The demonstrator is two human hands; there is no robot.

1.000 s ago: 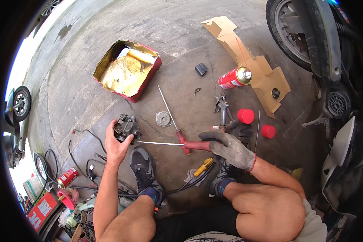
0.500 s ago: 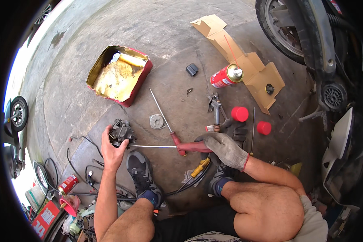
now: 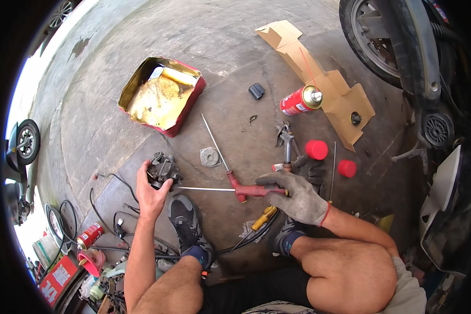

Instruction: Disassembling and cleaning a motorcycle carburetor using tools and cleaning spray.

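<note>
The left grip [image 3: 153,203], bare, is closed around a dark metal engine part [image 3: 165,170]. The right grip [image 3: 299,200], gloved, has its fingers around the red handle of a screwdriver [image 3: 259,191], whose shaft points left toward that part; whether they touch, I cannot tell. Beyond the right grip stand a spray can [image 3: 294,102] and a red cap [image 3: 316,149]; a flat metal disc [image 3: 210,157] lies between the grips, farther out.

The carburettor [image 3: 165,167] looked dull metal, the screwdriver [image 3: 251,191] shiny metal in its shaft [image 3: 206,189] and smooth plastic in its handle [image 3: 257,191], the glove [image 3: 304,200] matt cloth, the carton [image 3: 341,102] matt cardboard, and the floor [image 3: 235,86] rough concrete.
</note>
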